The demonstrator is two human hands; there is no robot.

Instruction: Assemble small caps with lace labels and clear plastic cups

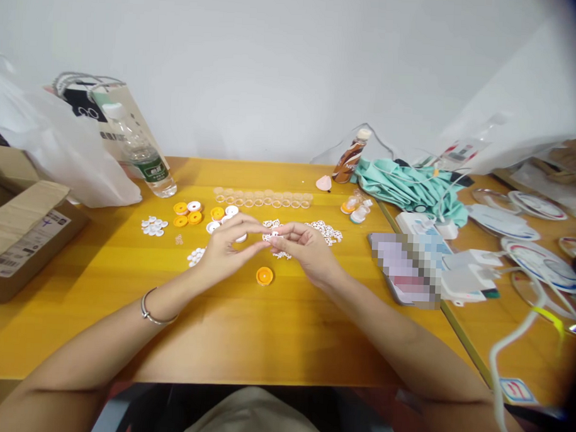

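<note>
My left hand [223, 251] and my right hand [310, 249] meet above the middle of the table, fingertips pinched together on a small white part [275, 232]. Fingers hide most of that part. Just below them a round orange cap [264, 276] lies on the wood. Behind my right hand is a spread of small white perforated pieces [326, 231]. Orange and white caps [188, 214] sit in groups to the left, some partly behind my left hand. Nearby lie small white discs [154, 226] and a cluster of white pieces [194, 257].
Rows of clear cups [264, 199] stand at the back. Two small capped containers [355, 207], a brown drink bottle [350, 156], a teal cloth bundle [414, 189] and a phone [399, 270] are right. A water bottle [152, 168] and cardboard box [27, 238] stand left.
</note>
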